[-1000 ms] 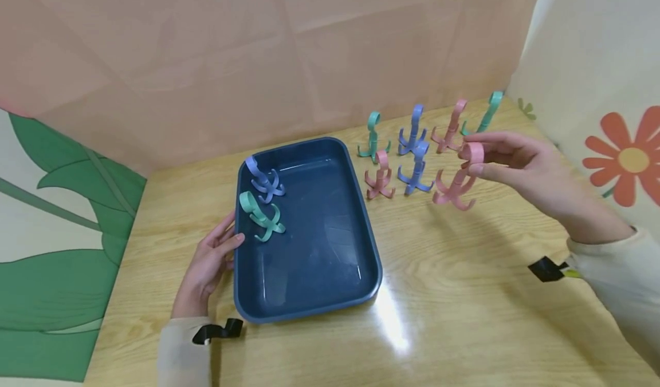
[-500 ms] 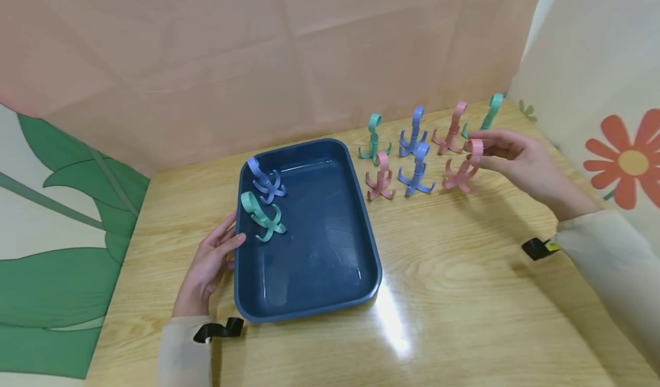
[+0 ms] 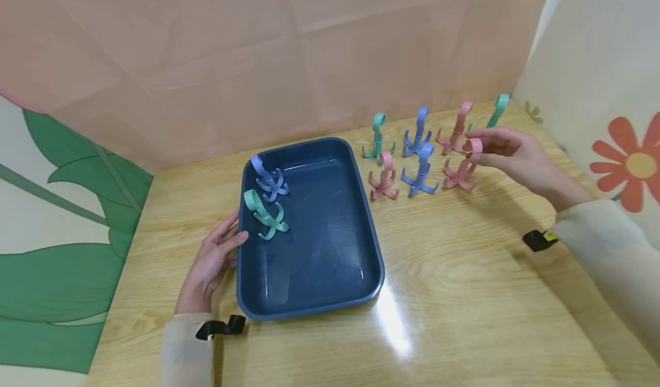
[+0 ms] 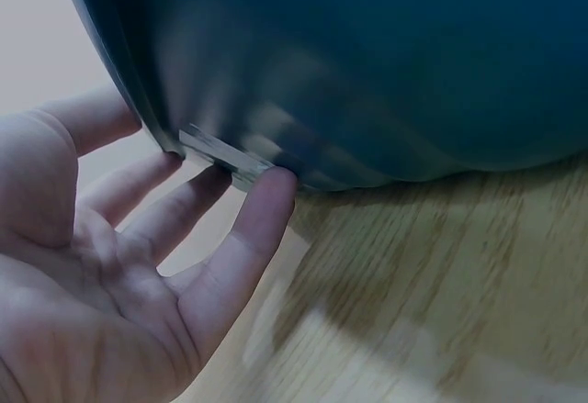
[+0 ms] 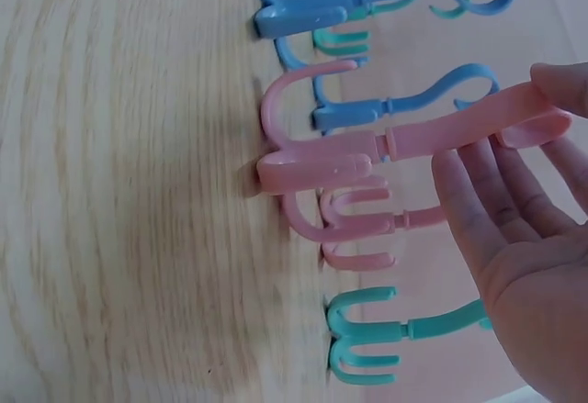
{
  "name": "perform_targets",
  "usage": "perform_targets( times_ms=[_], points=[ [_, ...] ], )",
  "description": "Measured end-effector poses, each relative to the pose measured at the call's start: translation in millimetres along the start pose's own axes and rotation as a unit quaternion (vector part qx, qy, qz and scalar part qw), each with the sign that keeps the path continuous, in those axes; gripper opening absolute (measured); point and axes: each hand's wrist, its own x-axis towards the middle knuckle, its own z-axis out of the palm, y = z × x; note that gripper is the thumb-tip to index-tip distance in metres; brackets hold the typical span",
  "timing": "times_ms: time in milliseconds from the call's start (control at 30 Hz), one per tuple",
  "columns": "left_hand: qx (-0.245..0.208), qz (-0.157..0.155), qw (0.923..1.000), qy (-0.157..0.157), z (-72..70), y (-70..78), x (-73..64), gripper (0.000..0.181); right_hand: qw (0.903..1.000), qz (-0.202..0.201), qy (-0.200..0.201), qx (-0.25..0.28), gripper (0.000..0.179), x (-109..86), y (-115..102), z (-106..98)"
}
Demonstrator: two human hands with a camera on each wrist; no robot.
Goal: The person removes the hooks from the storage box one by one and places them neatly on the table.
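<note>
My right hand [image 3: 521,152] pinches the curled top of a pink claw hook hanger [image 3: 460,175]. Its prongs stand on the table at the right end of the front row. In the right wrist view, my thumb and fingers meet around the upper loop of this pink hanger [image 5: 432,137]. My left hand [image 3: 211,261] holds the left side of a dark blue tray [image 3: 314,267], thumb at the rim, fingers against the outer wall [image 4: 367,72]. Inside the tray lean a blue hanger [image 3: 270,181] and a green hanger [image 3: 268,215].
Left of the held hanger stand a blue one [image 3: 421,172] and a pink one [image 3: 384,181]. Behind them is a row with green [image 3: 378,138], blue [image 3: 420,135], pink [image 3: 456,129] and green [image 3: 498,112] hangers. A pink cloth [image 3: 309,60] hangs behind the wooden table [image 3: 438,307].
The right hand has brought the pink hanger down and slightly back, from above the table to standing on it, still pinched. The left hand stays at the tray.
</note>
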Motion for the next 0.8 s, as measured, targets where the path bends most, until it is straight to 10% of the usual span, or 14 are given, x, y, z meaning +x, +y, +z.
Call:
perform_targets(
  times_ms=[800],
  points=[
    [-0.005, 0.003, 1.0000, 0.001, 0.0, -0.1, 1.1, 0.061, 0.9988, 0.006, 0.006, -0.047, 0.064, -0.5, -19, -9]
  ],
)
